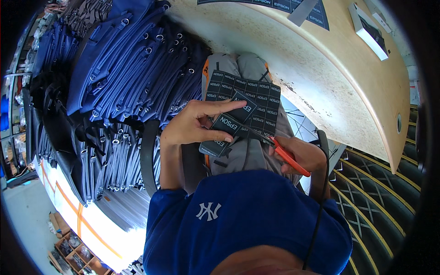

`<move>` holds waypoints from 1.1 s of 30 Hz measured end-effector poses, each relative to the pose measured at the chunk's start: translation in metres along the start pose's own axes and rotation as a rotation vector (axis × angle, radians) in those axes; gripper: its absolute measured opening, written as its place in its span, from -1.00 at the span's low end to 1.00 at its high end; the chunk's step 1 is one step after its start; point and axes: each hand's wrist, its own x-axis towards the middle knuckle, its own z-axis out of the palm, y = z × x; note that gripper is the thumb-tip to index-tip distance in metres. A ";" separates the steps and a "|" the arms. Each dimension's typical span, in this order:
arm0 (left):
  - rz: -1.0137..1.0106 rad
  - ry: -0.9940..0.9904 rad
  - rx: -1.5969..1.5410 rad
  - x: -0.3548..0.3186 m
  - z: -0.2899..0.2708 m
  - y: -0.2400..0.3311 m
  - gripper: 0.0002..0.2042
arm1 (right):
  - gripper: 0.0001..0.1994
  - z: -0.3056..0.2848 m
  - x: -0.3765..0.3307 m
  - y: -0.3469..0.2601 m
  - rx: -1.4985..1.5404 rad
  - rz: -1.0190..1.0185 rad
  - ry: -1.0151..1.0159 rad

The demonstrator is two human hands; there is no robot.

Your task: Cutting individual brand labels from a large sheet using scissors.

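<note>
My left hand (183, 123) pinches a strip of black printed labels (228, 124) between thumb and fingers, over my lap. In my right hand (303, 153) is a pair of scissors (288, 156) with orange-red handles. Its blades point left, reaching the right edge of the strip; whether they are parted there is hard to make out. Beneath the strip, a larger black sheet of the same printed labels (266, 98) lies across my grey trousers (224, 62). Part of the strip is covered by my left fingers.
Blue bags (133, 68) with metal rings are piled to the left, beside a black chair armrest (149, 158). A pale curved table (330, 82) carries another label sheet (275, 3), a grey strip (303, 11) and a white box (368, 32). Dark shelving with yellow edges (371, 201) stands right.
</note>
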 end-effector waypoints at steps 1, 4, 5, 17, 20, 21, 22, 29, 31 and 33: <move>0.014 -0.013 0.006 0.000 0.000 0.002 -0.38 | -0.25 -0.001 0.000 -0.003 0.003 0.002 -0.001; 0.025 0.019 0.110 0.000 0.001 -0.005 -0.32 | -0.42 -0.004 0.003 -0.012 0.064 -0.033 -0.037; 0.025 0.019 0.107 0.000 0.002 -0.006 -0.32 | -0.50 -0.004 0.004 -0.013 0.107 -0.036 -0.038; 0.020 0.015 0.026 0.000 -0.001 -0.018 -0.29 | -0.66 0.004 0.007 -0.007 0.200 -0.095 0.038; 0.022 0.063 -0.043 0.000 0.001 -0.018 -0.29 | -0.69 0.002 0.007 -0.014 0.188 -0.082 0.062; 0.011 0.056 -0.008 0.000 0.000 -0.014 -0.29 | -0.71 0.001 0.007 -0.017 0.189 -0.036 0.059; 0.001 0.050 0.027 0.000 -0.001 -0.011 -0.29 | -0.71 0.001 0.007 -0.017 0.189 -0.036 0.058; 0.021 0.054 0.008 -0.001 -0.001 -0.012 -0.28 | -0.69 0.004 0.008 -0.009 0.128 -0.105 0.094; -0.015 0.028 0.025 -0.001 -0.002 -0.012 -0.30 | -0.66 0.002 0.008 -0.012 0.113 -0.070 0.080; -0.032 0.027 0.012 -0.002 -0.002 -0.015 -0.30 | -0.65 -0.001 0.008 -0.014 0.081 0.019 -0.015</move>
